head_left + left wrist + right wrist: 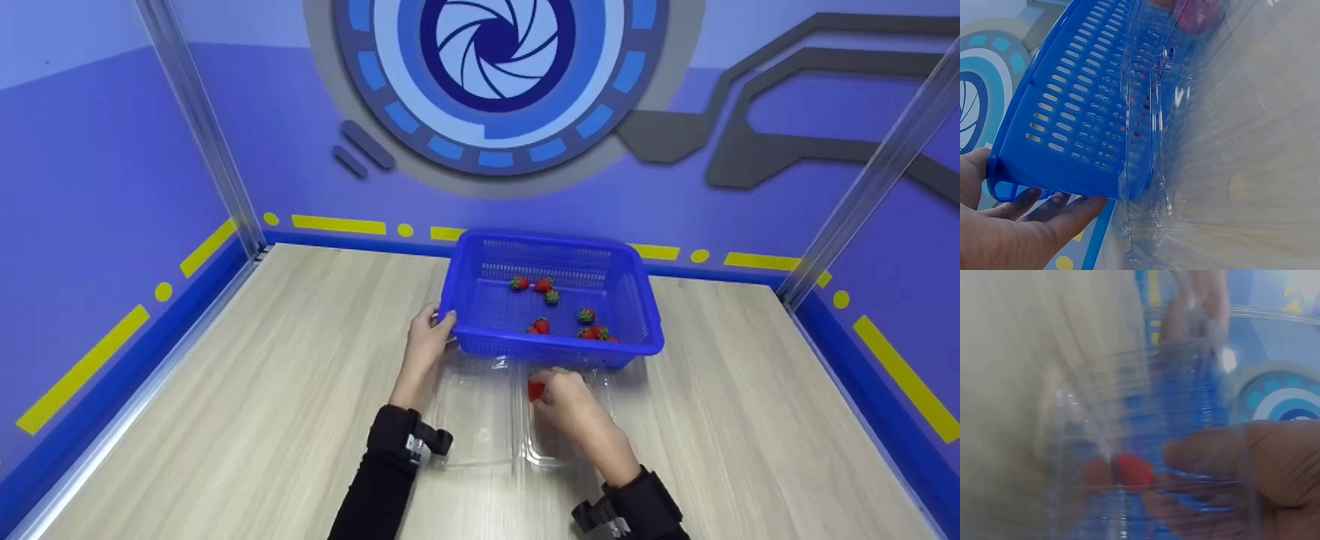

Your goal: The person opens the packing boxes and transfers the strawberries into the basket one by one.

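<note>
A blue plastic basket (555, 345) with slotted walls holds several strawberries (586, 315). At its front left corner my left hand (426, 343) grips it, thumb at the rim and fingers against the wall, as the left wrist view shows. In front of the basket lies a clear plastic clamshell box (480, 427), opened flat into two halves. Over the right half, my right hand (574, 405) pinches a red strawberry (535, 390) between thumb and fingertips. The right wrist view is blurred, but the strawberry (1135, 472) shows at the fingertips through the clear plastic.
A pale wood table (300, 375) carries everything. Blue printed panels (90, 187) stand at the back and both sides, with metal posts (202, 127) at the rear corners. The basket stands close to the back panel.
</note>
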The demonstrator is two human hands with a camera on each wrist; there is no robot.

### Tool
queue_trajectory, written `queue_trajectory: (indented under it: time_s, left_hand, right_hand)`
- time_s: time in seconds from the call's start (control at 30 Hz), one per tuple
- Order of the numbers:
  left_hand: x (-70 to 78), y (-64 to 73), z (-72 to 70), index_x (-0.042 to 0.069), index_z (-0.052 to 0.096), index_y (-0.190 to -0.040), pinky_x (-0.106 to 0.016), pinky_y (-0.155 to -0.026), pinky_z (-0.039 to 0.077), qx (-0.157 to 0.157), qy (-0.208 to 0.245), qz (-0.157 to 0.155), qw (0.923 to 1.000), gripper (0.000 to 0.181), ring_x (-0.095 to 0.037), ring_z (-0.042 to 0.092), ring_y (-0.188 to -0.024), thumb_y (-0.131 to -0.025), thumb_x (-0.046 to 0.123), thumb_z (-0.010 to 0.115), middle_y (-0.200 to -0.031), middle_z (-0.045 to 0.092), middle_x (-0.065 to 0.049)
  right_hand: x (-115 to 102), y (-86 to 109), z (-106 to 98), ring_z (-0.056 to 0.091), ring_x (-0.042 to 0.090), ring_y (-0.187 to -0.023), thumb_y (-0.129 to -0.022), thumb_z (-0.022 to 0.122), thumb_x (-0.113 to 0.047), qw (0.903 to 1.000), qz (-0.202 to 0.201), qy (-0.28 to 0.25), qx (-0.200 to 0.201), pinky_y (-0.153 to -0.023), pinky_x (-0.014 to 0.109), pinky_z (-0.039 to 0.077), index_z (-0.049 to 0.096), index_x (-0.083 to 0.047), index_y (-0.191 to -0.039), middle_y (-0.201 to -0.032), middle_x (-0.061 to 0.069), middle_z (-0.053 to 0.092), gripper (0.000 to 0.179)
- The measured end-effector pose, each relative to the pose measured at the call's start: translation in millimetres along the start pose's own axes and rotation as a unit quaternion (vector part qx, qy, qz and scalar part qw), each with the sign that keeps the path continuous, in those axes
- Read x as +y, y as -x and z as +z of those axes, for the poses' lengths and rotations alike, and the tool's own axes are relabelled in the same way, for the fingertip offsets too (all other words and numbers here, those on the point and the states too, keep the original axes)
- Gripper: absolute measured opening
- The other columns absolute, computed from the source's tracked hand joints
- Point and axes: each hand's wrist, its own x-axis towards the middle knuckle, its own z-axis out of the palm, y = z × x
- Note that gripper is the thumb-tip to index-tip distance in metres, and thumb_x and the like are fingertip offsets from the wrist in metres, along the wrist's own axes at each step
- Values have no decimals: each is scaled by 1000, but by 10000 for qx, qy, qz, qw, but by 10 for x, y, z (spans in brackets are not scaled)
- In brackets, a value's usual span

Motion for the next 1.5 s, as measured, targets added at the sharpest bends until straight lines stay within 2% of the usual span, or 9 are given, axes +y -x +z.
queue_trajectory:
  time_s: [0.13, 0.3, 0.5, 0.77, 0.93, 1.0, 1.2, 1.5]
  left_hand:
    - [5, 3, 4, -6, 54, -133, -55, -97, 50, 2, 9, -39, 10000, 34, -23, 65, -94, -105, 14, 54, -118, 64, -26]
    - [20, 28, -1, -3, 57, -131, -56, -97, 50, 95, 46, -60, 9999, 31, -21, 65, -90, -105, 13, 55, -120, 63, -28]
    - [21, 36, -6, -2, 57, -130, -56, -96, 50, 60, 166, -51, 9998, 30, -20, 66, -88, -105, 13, 54, -118, 64, -28]
    - [6, 48, -9, -2, 58, -129, -56, -96, 50, 23, 299, -85, 9995, 28, -19, 66, -88, -105, 13, 54, -122, 62, -31]
    - [1, 48, -9, -2, 59, -126, -56, -94, 51, 69, 135, -5, 9999, 27, -21, 66, -89, -104, 12, 54, -117, 64, -28]
    - [1, 44, -8, -2, 59, -126, -56, -94, 51, 96, 103, -8, 9999, 27, -23, 66, -90, -104, 12, 54, -116, 65, -27]
    - [0, 28, 7, -2, 58, -127, -57, -96, 50, 102, 163, -86, 9998, 26, -23, 65, -89, -104, 11, 54, -117, 64, -29]
    - [8, 34, 14, -3, 58, -129, -57, -96, 50, 38, 248, -87, 9996, 28, -23, 65, -90, -105, 12, 53, -119, 63, -28]
  right_hand:
    - [23, 4, 22, 63, 26, -84, -77, 80, 5, 10000, 60, 12, 29, -72, 42, 56, 73, 6, -104, -95, 15, 68, 27]
    - [23, 20, 17, 58, 24, -85, -78, 81, 3, 10000, -49, 32, 77, -74, 42, 53, 74, 0, -93, -86, 9, 66, 17]
    - [29, 25, 40, 57, 23, -82, -78, 82, 2, 9995, 168, -72, 253, -73, 41, 53, 72, -1, -90, -91, 8, 61, 16]
    - [39, 30, 115, 64, 24, -82, -78, 83, 0, 9995, -2, 13, 309, -71, 41, 56, 66, -4, -88, -88, 6, 63, 21]
    - [18, 39, 155, 63, 24, -78, -79, 82, 3, 9989, 6, 0, 476, -64, 40, 54, 56, -5, -92, -84, 5, 59, 30]
    - [10, 33, 175, 63, 27, -78, -78, 81, 5, 9983, -108, 8, 566, -64, 42, 55, 53, -4, -94, -83, 7, 58, 33]
    - [24, 10, 231, 66, 35, -84, -74, 80, 12, 9975, -413, 82, 575, -72, 44, 57, 60, 4, -98, -89, 16, 63, 32]
    - [40, 18, 216, 66, 32, -81, -73, 80, 12, 9976, -412, 84, 550, -71, 42, 57, 64, 2, -93, -85, 14, 65, 27]
